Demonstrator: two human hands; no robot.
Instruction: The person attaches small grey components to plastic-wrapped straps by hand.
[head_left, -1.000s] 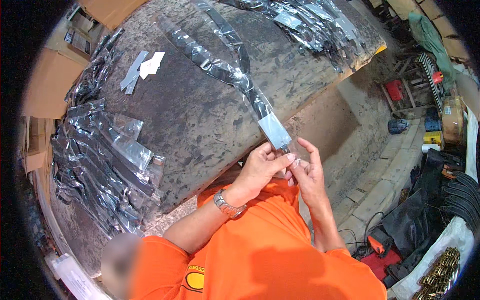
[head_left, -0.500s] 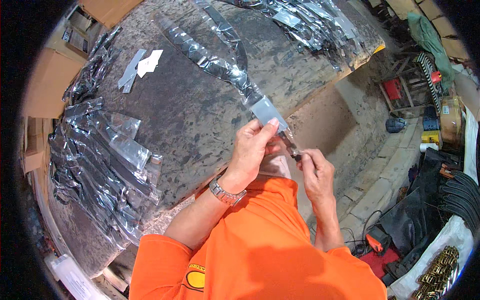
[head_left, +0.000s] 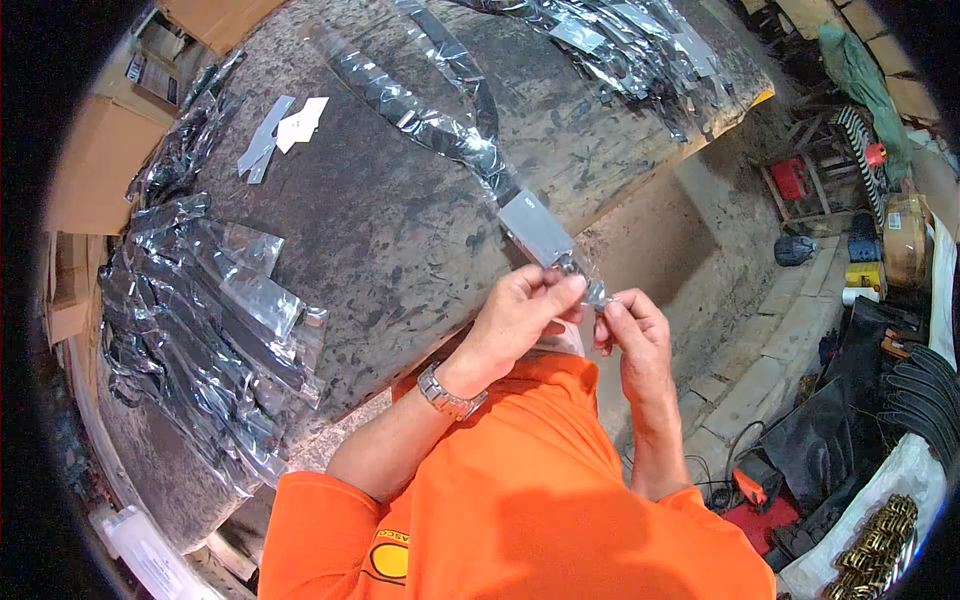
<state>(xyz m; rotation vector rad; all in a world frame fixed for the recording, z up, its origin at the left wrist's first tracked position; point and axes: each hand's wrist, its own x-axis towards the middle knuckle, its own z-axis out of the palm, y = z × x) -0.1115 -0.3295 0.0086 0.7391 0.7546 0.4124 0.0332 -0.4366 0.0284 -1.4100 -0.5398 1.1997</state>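
Fingers [head_left: 560, 292] of both hands seemingly pinch the clear packet [head_left: 540, 232] at its near end.

From up here I see my own body mostly as a bright orange T-shirt [head_left: 530, 500] that fills the lower middle of the view, plain across the chest, with short sleeves that end above the elbow. Low on the front sits a round yellow emblem [head_left: 388, 560] with dark edging, partly cut off. My forearms are bare. A metal link-band wristwatch [head_left: 447, 392] circles the left wrist. Both hands, left [head_left: 520, 315] and right [head_left: 632, 335], are ungloved, without rings that I can make out.
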